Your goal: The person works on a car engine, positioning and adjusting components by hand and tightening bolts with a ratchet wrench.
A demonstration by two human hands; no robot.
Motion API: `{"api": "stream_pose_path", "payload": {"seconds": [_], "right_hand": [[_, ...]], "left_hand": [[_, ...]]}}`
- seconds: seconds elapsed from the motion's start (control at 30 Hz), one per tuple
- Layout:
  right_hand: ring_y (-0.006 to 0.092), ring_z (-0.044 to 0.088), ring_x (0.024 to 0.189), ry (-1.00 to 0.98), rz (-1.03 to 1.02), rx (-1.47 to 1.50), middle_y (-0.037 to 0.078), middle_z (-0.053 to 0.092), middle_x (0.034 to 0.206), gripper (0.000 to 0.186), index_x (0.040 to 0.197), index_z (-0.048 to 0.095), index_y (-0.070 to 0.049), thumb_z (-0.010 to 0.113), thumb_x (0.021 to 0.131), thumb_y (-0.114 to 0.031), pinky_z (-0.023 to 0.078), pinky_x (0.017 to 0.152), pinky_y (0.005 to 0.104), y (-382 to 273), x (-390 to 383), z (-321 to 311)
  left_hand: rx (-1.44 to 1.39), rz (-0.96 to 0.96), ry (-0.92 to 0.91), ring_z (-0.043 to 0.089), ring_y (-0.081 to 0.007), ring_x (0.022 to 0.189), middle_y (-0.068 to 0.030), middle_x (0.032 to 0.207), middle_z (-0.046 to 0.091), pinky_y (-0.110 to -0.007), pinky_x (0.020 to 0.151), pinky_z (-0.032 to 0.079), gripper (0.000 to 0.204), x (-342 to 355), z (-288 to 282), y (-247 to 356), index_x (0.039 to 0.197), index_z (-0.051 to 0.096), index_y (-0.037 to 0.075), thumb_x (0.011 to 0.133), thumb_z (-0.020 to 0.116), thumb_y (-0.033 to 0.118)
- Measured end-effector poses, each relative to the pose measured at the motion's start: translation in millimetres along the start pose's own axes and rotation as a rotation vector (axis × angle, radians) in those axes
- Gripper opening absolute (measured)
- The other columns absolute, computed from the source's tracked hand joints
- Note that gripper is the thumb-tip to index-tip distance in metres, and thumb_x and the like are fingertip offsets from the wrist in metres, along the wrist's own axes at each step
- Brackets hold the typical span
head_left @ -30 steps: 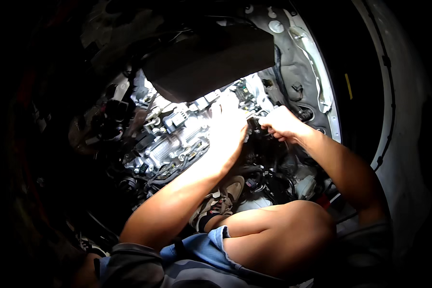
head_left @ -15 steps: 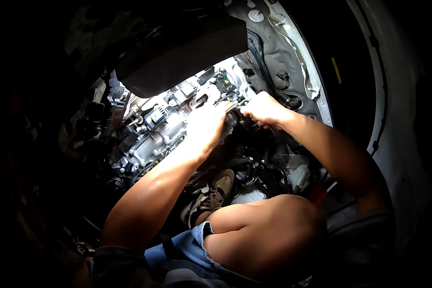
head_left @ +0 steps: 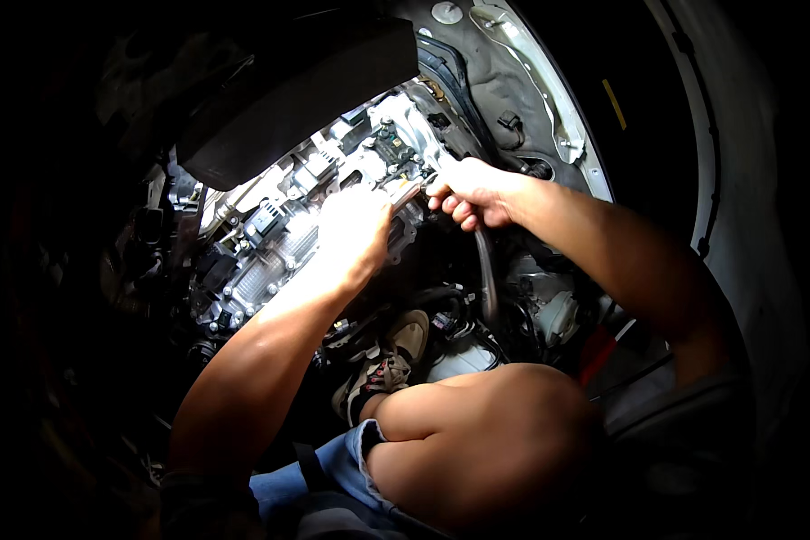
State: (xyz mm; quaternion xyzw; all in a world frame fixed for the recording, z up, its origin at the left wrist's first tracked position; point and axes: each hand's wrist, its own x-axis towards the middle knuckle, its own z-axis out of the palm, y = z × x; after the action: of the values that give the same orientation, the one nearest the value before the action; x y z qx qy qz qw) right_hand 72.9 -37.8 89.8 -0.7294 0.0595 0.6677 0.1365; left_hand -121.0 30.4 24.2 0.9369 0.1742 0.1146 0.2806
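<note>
Both of my hands work over a brightly lit engine [head_left: 274,261]. My left hand [head_left: 355,229] is closed at its edge, its fingers washed out by glare. A slim, shiny rod-like metal piece [head_left: 407,192] sticks out from its fingertips toward my right hand. My right hand [head_left: 477,193] has curled fingers, with thumb and forefinger close to the end of that metal piece. What lies inside its grip is hidden. Below the right palm hangs a dark tube-like piece [head_left: 487,274], blurred; whether the hand holds it I cannot tell.
A broad dark panel [head_left: 301,99] overhangs the engine's far side. Black hoses [head_left: 454,72] run along the grey body wall at the back right. My shoe [head_left: 405,342] and bent knee [head_left: 513,423] are among cables and a white box [head_left: 459,360] below the hands.
The whole view has shifted, so the engine sits further left. My right hand has turned, showing its curled fingers. The dark tube-like piece now shows beneath it.
</note>
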Motion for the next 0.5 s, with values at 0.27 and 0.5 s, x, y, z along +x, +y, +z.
{"api": "stream_pose_path", "payload": {"seconds": [0.27, 0.5], "right_hand": [[0.0321, 0.069, 0.082, 0.412, -0.738, -1.831, 0.019, 0.070, 0.085, 0.019, 0.079, 0.070, 0.000, 0.065, 0.070, -0.016, 0.056, 0.073, 0.0396, -9.5, -19.9, 9.8], [0.0043, 0.035, 0.041, 0.141, -0.169, -0.087, -0.004, 0.043, 0.057, 0.025, 0.066, 0.050, -0.010, 0.060, 0.088, -0.018, 0.034, 0.040, 0.0234, 0.9, -13.8, 29.5]], "left_hand": [[0.038, -0.032, -0.033, 0.064, -0.0363, 0.068, -0.0208, 0.079, 0.064, -0.045, 0.059, 0.053, 0.013, 2.0, -4.2, -0.8, 0.086, 0.065, 0.003, 0.077, 0.057, 0.008], [0.088, -0.020, -0.036, 0.065, -0.0339, 0.069, -0.0190, 0.077, 0.064, -0.041, 0.062, 0.054, 0.021, -6.0, 5.9, -6.6, 0.091, 0.065, 0.003, 0.071, 0.063, 0.009]]}}
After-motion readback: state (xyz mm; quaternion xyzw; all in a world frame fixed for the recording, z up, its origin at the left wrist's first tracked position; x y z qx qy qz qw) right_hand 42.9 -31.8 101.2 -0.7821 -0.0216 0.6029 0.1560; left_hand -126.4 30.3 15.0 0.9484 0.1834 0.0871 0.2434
